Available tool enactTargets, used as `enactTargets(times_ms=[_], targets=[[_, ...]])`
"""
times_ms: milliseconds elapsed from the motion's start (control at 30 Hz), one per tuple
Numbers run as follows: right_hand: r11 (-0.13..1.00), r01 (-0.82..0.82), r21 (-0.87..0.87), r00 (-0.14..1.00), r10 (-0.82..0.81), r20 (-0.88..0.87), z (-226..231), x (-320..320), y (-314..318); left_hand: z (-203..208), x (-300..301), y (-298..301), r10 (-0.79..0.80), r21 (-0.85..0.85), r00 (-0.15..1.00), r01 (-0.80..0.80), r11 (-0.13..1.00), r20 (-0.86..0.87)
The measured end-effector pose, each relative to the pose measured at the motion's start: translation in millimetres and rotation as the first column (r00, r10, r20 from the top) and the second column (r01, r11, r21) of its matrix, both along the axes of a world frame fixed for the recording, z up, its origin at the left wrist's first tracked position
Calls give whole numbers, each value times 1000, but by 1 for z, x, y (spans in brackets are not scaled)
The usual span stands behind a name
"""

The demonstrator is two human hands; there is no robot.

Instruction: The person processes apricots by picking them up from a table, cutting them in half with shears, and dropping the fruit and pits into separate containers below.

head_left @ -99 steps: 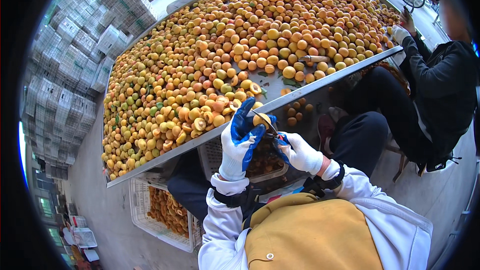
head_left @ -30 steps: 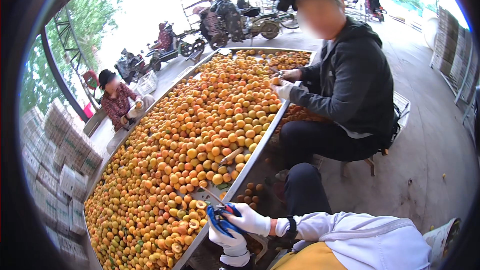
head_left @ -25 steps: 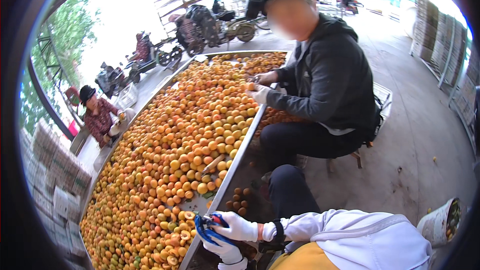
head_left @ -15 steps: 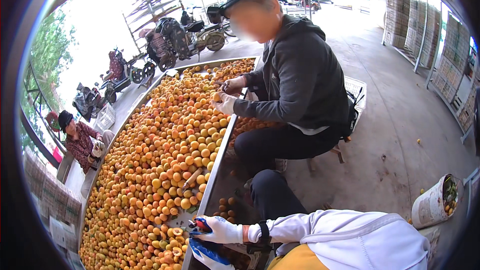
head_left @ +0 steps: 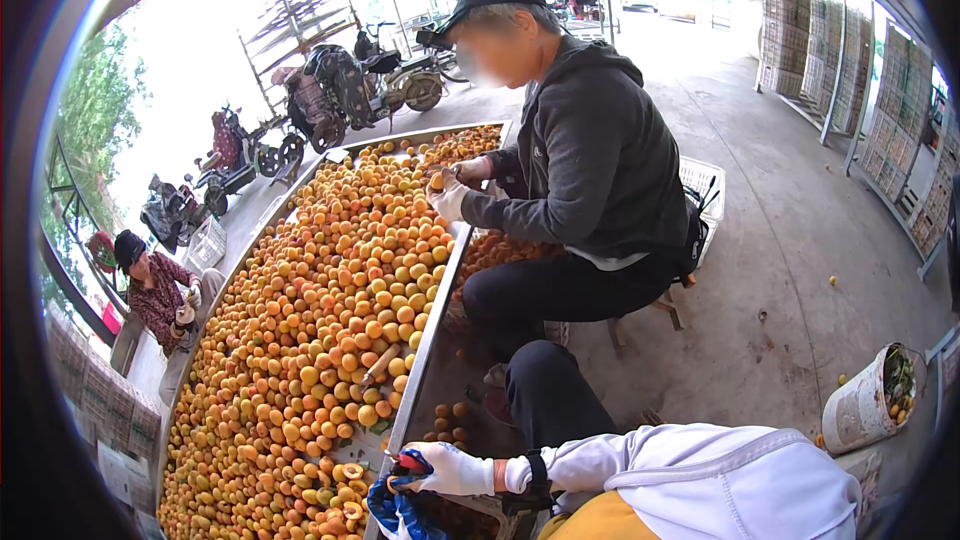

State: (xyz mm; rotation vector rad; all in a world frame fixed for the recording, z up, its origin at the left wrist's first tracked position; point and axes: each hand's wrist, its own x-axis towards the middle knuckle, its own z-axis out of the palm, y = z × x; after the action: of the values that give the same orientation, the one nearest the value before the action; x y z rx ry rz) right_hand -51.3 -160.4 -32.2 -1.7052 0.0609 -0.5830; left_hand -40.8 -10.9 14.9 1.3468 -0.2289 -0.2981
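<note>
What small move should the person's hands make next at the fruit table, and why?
Probably reach the left hand to the whole apricots just ahead. The hands are together at the table's near edge, the right hand gripping a red-tipped tool, and only halved fruit lies beside them.

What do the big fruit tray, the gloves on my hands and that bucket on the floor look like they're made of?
The tray looks like sheet metal: a grey, dully shiny folded rim. The glove on the right hand looks like white knitted fabric; the left hand shows a blue, slightly glossy coat, probably rubber. The bucket seems plastic, white and badly scuffed, though that is less sure.
</note>
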Motion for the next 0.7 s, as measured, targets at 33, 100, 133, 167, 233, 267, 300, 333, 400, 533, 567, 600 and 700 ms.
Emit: enactTargets(times_ms=[33,100,133,167,233,267,300,333,400,533,567,600,700], targets=[[1000,-7,2,1000,7,5,1,-1,0,3,-1,-1,3,0,1000,-3,1000,-1],[1000,-4,10,1000,4,-30,10,-4,3,10,-6,0,27,21,999,-27,999,38],[1000,2,18,998,-1,-63,15,-6,3,6,-2,2,32,24,999,-33,999,35],[1000,-4,21,998,5,-66,15,-6,2,-1,4,4,-2,8,1000,2,1000,21],[1000,-18,25,998,20,-66,15,-5,0,1,4,4,-30,-6,1000,30,1000,3],[1000,-15,12,998,16,-67,15,-6,1,4,4,2,-30,-13,1000,30,999,-4],[1000,-22,14,997,23,-71,15,-5,1,10,3,-2,-30,-20,1000,30,999,-10],[999,-32,6,997,32,-72,14,-5,1,14,2,-7,-1,0,1000,1,1000,16],[999,-44,-2,996,44,-75,16,-6,-1,12,5,-5,-33,26,999,32,999,35],[998,-70,4,996,70,-61,16,-6,-1,-4,16,6,-135,-12,991,135,991,-2],[998,-68,-2,997,68,-42,14,-6,0,-7,16,8,-137,-15,991,137,990,0],[998,-66,-7,997,66,-40,13,-6,1,-5,16,9,-123,4,992,123,992,-20],[998,-40,-46,999,39,-26,14,-11,5,0,16,12,-86,-7,993,86,996,-85]])
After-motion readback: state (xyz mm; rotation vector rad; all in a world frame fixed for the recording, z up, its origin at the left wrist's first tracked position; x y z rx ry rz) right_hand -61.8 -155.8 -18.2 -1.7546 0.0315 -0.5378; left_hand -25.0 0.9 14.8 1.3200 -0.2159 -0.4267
